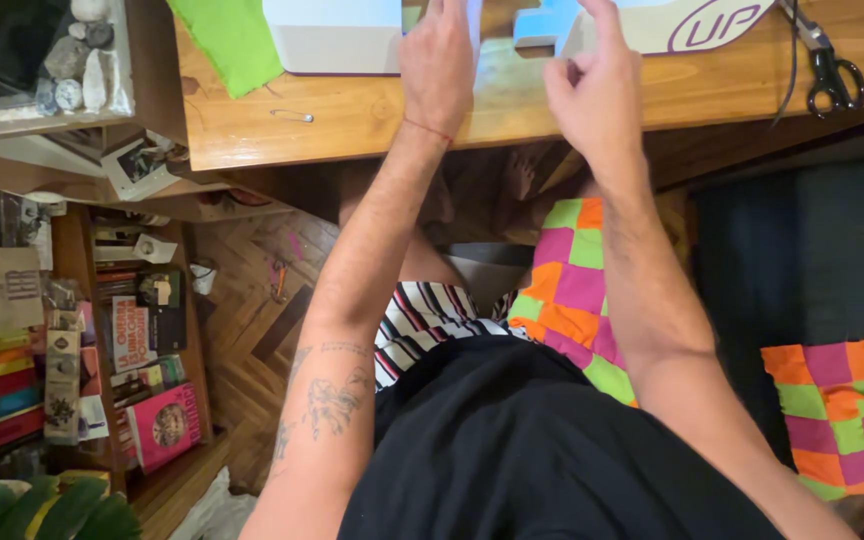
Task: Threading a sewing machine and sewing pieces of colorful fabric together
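Observation:
My left hand (439, 60) reaches up over the wooden table (352, 115), its fingers cut off by the top edge beside a white machine (337, 40). My right hand (592, 90) is raised next to it, fingers loosely curled with one finger pointing up, near a pale blue part (542, 25) of the machine. What either hand touches or holds is hidden at the frame's top. A patchwork cloth of pink, orange and green squares (577, 290) lies across my lap under my right forearm.
A green fabric piece (232, 40) and a safety pin (294, 115) lie on the table's left side. Black scissors (832, 70) rest at the right. A bookshelf (142, 350) stands at the left over parquet floor. More patchwork (842, 410) lies at the right.

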